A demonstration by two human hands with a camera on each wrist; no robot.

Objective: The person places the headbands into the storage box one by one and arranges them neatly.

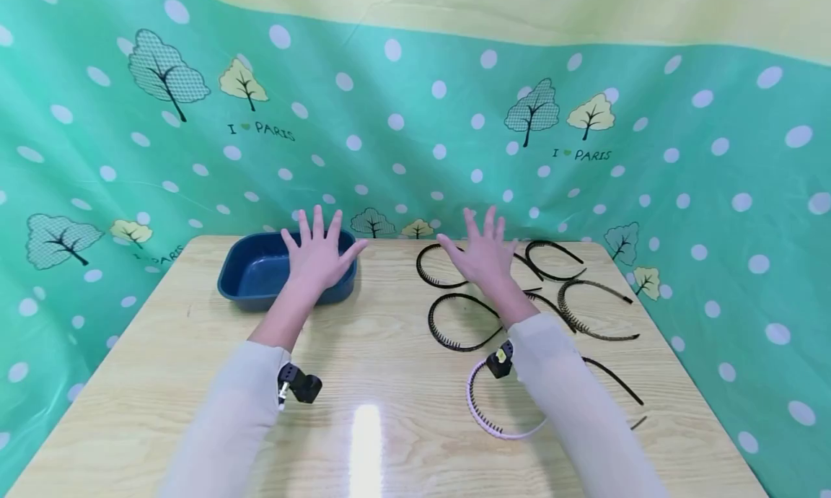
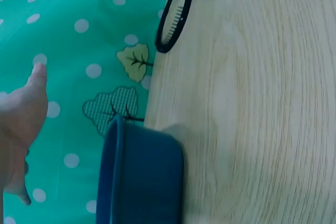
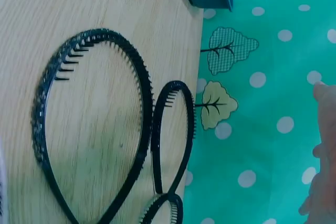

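My left hand is held out with its fingers spread, overlapping the dark blue plastic basin in the head view. Nothing is in its grasp. Fingers also spread, my right hand hovers over the headbands and holds nothing. Near it lie a black toothed headband and another black headband behind that one. Under the right forearm is a lilac headband, partly covered by the sleeve. In the left wrist view the left hand shows at the edge, beside the basin.
On the right side of the wooden table lie a brown patterned headband, a black headband at the far corner and a dark band end beyond the right sleeve. A green dotted curtain hangs along the back edge.
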